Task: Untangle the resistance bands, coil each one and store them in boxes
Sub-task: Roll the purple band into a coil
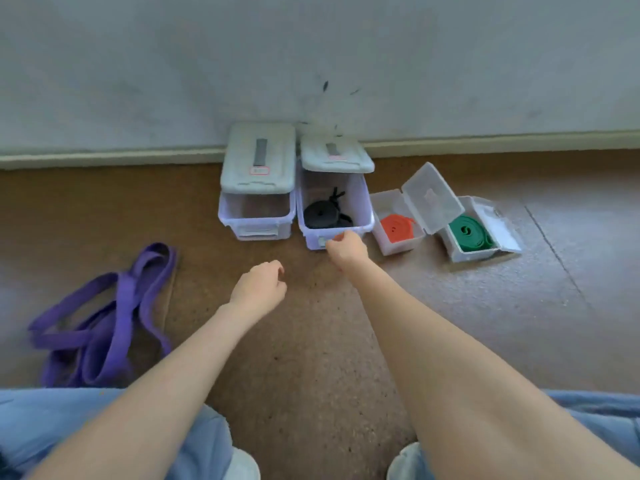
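Note:
A loose, tangled purple band (114, 317) lies on the floor at the left. The middle lilac box (363, 202) holds a coiled black band (322, 213), and its lid (334, 154) is tipped up at the back. My right hand (346, 249) is at this box's front rim, fingers curled against it and thumb at the edge. My left hand (259, 285) hovers over the floor with loosely curled fingers, holding nothing. A coiled orange band (397, 228) and a coiled green band (469, 233) each sit in a small clear box.
A second lilac box (256, 216) stands left of the first, nothing visible inside, with its lid (259, 157) raised. All the boxes line the wall and skirting board. My knees in light jeans and white shoes fill the bottom edge.

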